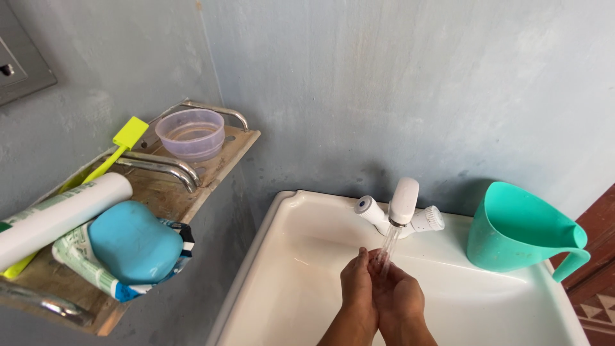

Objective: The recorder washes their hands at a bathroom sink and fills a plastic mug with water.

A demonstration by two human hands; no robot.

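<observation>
Two hands are meeting under the running water in the white sink, near the middle of the basin. The left hand and the right hand are pressing together side by side, fingers loosely closed toward each other, gripping nothing, with the stream falling onto them. Judging by this, the rinsing or wetting of the hands is the step going on, and it is calling for rubbing palms under the flow while staying below the spout.

The water is coming from a white tap at the far rim of the sink. To the right, a teal jug is standing upright on the sink's edge, just beside the tap.

On the left, a wooden wall shelf with metal rails is carrying the packages: a white tube with a green band is lying on its side, a crumpled green-and-white wrapper is sitting under a blue soap case, a yellow-green toothbrush is leaning along the rail, and a clear lilac bowl is sitting at the far end. A grey wall plate is showing at the far left.
</observation>
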